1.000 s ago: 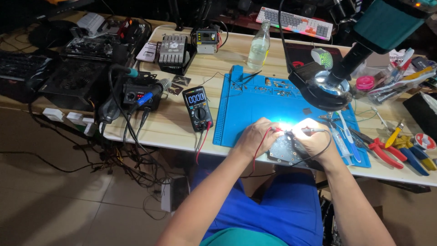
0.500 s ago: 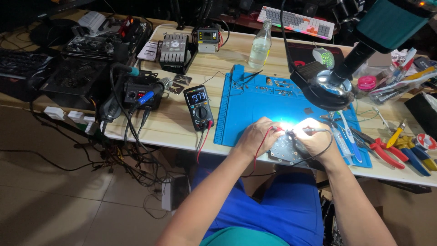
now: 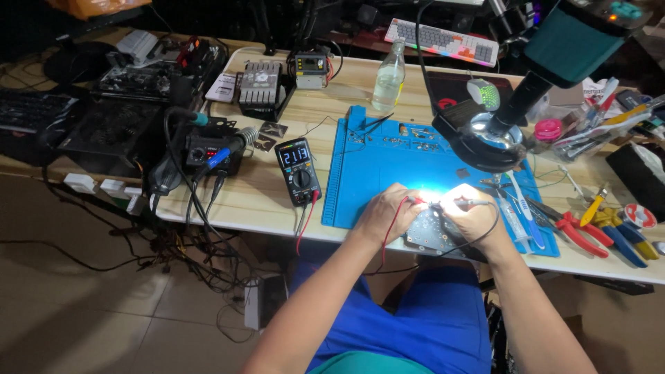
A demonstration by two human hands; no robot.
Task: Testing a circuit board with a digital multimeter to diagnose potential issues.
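Note:
My left hand [image 3: 386,213] grips a red multimeter probe [image 3: 414,200] and my right hand [image 3: 473,215] grips a black probe [image 3: 457,203]. Both tips point at a dark circuit board [image 3: 434,235] lying on the blue work mat [image 3: 388,156] at the table's front edge, under a bright lamp. The probes' red and black leads run left to a black multimeter [image 3: 298,172] with a lit display, standing beside the mat.
A microscope on a teal arm [image 3: 516,104] stands over the mat's right side. Pliers and cutters [image 3: 596,228] lie at the right. A soldering station [image 3: 208,149], a glass bottle [image 3: 388,76], a keyboard [image 3: 443,38] and tangled cables [image 3: 180,228] fill the left and back.
Both hands stay on the board with the probes, shifting only slightly. The multimeter's display reading has changed.

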